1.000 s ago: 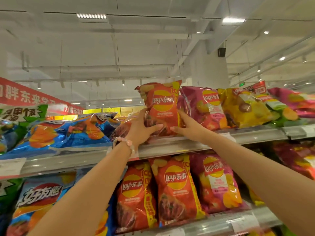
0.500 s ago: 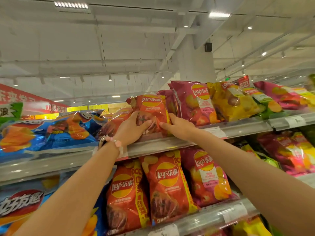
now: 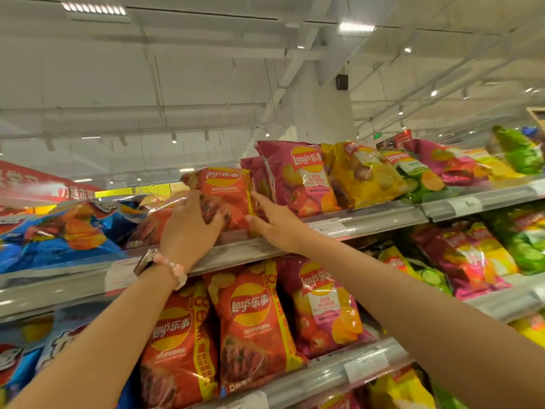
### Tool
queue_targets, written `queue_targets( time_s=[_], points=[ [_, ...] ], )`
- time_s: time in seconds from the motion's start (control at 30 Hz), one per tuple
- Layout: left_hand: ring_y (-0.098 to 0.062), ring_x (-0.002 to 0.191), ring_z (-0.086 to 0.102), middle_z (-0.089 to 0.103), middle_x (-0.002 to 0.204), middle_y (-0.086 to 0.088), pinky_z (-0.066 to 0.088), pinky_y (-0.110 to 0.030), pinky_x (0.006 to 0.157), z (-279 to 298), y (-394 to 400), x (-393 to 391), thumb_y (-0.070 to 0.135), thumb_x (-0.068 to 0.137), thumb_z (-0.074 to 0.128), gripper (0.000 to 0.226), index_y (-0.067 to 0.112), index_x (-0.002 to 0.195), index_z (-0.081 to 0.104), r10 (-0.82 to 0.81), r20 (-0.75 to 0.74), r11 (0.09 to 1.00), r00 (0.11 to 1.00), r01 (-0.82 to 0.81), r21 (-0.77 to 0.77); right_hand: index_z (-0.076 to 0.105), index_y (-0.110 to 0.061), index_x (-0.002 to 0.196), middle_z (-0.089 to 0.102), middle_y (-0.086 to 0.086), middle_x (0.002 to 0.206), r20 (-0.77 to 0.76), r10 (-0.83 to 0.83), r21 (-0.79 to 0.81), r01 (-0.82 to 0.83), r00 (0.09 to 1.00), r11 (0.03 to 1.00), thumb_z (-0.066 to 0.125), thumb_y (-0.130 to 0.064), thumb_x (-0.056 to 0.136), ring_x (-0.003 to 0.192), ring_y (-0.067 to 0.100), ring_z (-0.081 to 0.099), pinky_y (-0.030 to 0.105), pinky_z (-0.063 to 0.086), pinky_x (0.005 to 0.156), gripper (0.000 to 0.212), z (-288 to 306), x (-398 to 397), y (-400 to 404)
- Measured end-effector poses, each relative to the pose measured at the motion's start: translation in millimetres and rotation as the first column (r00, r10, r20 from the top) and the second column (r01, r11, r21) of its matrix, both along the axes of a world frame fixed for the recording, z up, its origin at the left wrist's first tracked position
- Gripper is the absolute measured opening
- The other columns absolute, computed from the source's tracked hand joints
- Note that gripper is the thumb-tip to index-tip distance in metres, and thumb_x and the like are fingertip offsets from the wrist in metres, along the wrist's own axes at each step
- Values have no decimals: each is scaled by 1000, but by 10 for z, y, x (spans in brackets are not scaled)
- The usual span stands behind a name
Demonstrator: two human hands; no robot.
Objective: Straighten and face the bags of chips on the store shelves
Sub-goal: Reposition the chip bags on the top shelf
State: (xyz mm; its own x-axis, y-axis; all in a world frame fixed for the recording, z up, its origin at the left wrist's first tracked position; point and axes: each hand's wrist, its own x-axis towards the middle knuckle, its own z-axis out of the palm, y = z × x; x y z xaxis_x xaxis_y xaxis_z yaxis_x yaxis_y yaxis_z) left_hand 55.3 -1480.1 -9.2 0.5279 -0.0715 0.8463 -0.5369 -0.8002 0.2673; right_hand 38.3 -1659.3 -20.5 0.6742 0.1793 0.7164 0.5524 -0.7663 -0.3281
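Chips first: the red bag [image 3: 227, 196] stands on the top shelf [image 3: 368, 222], long axis nearly upright with its top leaning back, directly between my hands and above them. My left hand [image 3: 188, 228] cups its lower left side, fingers curled onto the face. My right hand [image 3: 275, 224] lies flat along its right edge, fingers straight, wedged against the pink bag [image 3: 298, 178] beside it. Both arms reach up and forward. Whether the base sits square behind the rail I probably can't tell from here.
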Motion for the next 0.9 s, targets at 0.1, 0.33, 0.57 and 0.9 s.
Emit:
queue_targets(
  time_s=[0.1,0.33,0.57,0.9],
  points=[
    [-39,116,48,50,128,-22,42,-49,92,56,-209,-81,40,86,60,66,7,138,37,142,1,990,990,-142,17,19,-15,151,38,9,149,64,100,-8,-99,993,995,46,-28,99,134,22,40,29,32,107,61,69,-158,-229],
    [-29,125,38,44,134,-13,31,-41,102,107,-1383,-387,35,87,62,59,8,135,41,8,207,1000,978,-3,-27,39,-14,142,49,5,138,432,-21,71,-11,902,997,58,-18,91,108,18,50,30,40,95,55,282,-386,-1358],
    [-16,101,49,46,104,6,42,-31,86,49,-2526,-370,24,87,66,53,18,133,41,-359,50,920,932,362,-151,22,-25,149,30,7,150,300,-284,176,239,911,955,66,-39,83,136,25,32,45,34,109,80,193,-299,-2495],
    [-23,130,42,38,149,-3,38,-36,105,195,-2931,-18,50,83,65,82,21,149,25,-390,-227,901,892,320,-293,20,-32,149,27,7,152,105,-101,171,82,989,982,71,-37,81,133,26,38,38,40,104,85,183,-20,-2835]
  ],
)
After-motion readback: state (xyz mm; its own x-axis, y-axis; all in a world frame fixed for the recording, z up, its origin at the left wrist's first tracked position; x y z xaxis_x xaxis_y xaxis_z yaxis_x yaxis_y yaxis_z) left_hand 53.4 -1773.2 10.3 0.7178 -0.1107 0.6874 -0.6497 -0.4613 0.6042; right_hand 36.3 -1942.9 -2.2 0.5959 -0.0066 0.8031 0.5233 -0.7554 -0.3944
